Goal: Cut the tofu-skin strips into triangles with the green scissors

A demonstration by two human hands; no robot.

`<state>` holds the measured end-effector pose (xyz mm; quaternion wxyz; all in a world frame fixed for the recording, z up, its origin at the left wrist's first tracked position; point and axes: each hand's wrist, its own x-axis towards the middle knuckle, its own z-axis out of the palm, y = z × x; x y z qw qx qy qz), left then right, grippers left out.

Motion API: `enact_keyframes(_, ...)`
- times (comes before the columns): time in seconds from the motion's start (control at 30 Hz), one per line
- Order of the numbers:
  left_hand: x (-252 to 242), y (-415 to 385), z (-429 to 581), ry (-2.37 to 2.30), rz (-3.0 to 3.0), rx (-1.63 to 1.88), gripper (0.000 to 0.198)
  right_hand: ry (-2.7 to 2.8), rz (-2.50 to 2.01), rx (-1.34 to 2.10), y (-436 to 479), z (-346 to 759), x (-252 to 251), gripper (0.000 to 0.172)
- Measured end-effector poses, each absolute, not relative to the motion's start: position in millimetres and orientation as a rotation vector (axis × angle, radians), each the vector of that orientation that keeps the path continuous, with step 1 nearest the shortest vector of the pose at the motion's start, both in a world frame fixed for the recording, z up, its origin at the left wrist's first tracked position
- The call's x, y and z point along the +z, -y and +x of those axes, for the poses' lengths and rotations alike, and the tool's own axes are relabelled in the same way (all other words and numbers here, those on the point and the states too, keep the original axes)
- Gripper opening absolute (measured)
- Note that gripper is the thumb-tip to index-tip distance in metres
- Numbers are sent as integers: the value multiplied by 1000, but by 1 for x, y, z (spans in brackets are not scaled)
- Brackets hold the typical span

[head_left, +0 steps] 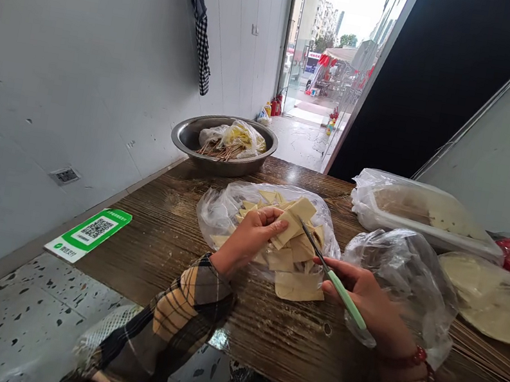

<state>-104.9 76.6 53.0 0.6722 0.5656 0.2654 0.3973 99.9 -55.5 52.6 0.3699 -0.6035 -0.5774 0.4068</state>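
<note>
Thin, pale yellow square pieces that look like tofu sheet [303, 211] are pinched between the thumb and fingers of my left hand [261, 228]. My right hand [359, 300] is closed around green-handled scissors [341, 290], whose narrow dark blades reach up-left to the held pieces. Whether the blades are apart is too fine to tell. Below both hands, a heap of cut pieces [280, 259] lies on a spread clear plastic bag [215, 210]. One larger piece [300, 288] rests at the heap's near edge, partly over the wood.
A metal basin [186, 137] with skewers and bagged food stands at the table's far end. To the right are a crumpled plastic bag [408, 269], a bagged white tray [429, 230], round bagged sheets [492, 293] and thin sticks [490, 361]. A green QR-code card [91, 232] lies left.
</note>
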Motion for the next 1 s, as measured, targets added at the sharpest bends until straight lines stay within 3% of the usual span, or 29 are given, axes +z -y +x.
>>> enact_keyframes(0.67, 56, -76, -107, -656, 1521, 893, 35, 1610, -1537, 1017, 56, 98, 53, 56)
enact_keyframes(1.0, 58, -74, -106, -551, 1235, 812, 38, 1621, -1571, 1006, 55, 96, 60, 62)
